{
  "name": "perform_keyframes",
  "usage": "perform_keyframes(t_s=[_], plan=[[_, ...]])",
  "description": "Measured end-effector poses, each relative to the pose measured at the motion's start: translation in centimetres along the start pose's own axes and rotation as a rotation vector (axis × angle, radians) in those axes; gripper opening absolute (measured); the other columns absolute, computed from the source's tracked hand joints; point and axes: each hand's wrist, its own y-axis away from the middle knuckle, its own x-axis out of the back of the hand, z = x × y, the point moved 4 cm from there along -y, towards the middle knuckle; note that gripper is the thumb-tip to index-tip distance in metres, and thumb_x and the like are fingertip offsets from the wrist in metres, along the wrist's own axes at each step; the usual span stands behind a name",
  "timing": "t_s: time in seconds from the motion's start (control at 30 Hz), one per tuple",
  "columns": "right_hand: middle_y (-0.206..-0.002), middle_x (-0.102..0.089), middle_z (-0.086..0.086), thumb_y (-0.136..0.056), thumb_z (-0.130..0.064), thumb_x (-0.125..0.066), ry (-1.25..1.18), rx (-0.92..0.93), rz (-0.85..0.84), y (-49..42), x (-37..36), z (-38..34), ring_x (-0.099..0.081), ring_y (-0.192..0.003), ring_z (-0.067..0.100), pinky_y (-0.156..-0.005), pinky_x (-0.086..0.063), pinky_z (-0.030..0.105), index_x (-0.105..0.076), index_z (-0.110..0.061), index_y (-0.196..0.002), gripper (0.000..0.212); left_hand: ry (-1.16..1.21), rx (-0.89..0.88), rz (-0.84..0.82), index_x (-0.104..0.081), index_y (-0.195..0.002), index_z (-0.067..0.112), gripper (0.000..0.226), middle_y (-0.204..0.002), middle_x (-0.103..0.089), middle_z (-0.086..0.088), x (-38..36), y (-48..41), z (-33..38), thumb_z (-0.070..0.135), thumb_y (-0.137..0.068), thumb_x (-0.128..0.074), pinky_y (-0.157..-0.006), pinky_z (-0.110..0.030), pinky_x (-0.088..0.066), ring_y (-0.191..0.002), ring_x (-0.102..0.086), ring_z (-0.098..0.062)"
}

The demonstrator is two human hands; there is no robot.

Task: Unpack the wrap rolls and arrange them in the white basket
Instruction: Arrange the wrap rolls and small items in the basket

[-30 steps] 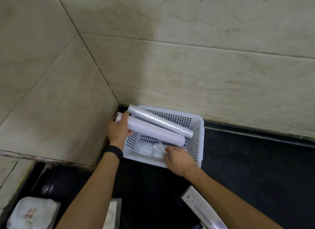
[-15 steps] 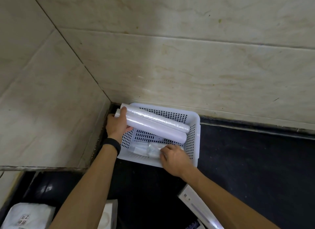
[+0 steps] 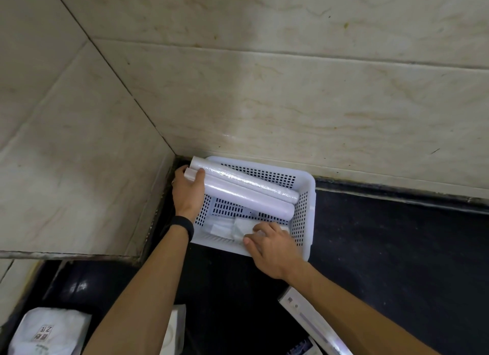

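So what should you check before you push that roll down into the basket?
1. Basket sits flat on the dark counter: ok.
2. Left hand grips the near roll at its end: ok.
3. Near roll lies flat inside: not ok, its held end sticks out over the rim.
4. Far roll lies flat: not ok, one end rides over the corner.
5. Right hand rests on the small packet, clear of both rolls: ok.
6. Rolls fit lengthwise: cannot tell.

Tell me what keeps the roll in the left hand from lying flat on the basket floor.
The left hand props the near roll on the white basket rim. On the floor, crumpled wrapping under the right hand occupies only the front.
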Motion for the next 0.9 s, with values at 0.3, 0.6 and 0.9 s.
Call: perform_keyframes(t_s=[0.3, 0.6, 0.9], plan=[[-0.131, -0.060, -0.004, -0.101, -0.056, -0.021, -0.036, -0.013, -0.060, -0.2, 0.2, 0.4, -0.049, -0.121, 0.024, -0.097, -0.045, 0.042, -0.057, -0.028, -0.128, 0.052, -0.089, -0.048, -0.103, -0.040, -0.145, 0.015, 0.071, -0.134, -0.058, -0.007, 0.8, -0.2, 0.7, 0.054, -0.090, -0.062, -0.100, -0.048, -0.050, -0.117, -0.059, -0.025], [-0.139, -0.052, -0.001, -0.097, -0.064, -0.012, 0.021, -0.044, -0.166, 1.0, 0.6, 0.2, -0.041, -0.129, 0.021, -0.104, -0.041, 0.046, -0.068, -0.025, -0.120, 0.072, -0.062, -0.126, -0.142, -0.051, -0.124, 0.046, 0.032, -0.122, -0.060, 0.016, 2.8, 3.4, -0.6, 0.036, -0.095, -0.061, -0.103, -0.041, -0.046, -0.110, -0.056, -0.004], [-0.125, -0.062, 0.002, -0.099, -0.064, -0.019, -0.052, -0.055, -0.203, 2.3, 2.6, 0.1, -0.053, -0.123, 0.022, -0.102, -0.045, 0.039, -0.055, -0.024, -0.130, 0.063, -0.137, -0.150, -0.190, -0.029, -0.153, 0.035, 0.063, -0.150, -0.040, 0.012, 4.1, 6.3, -1.0, 0.025, -0.096, -0.056, -0.110, -0.041, -0.038, -0.134, -0.044, -0.018]])
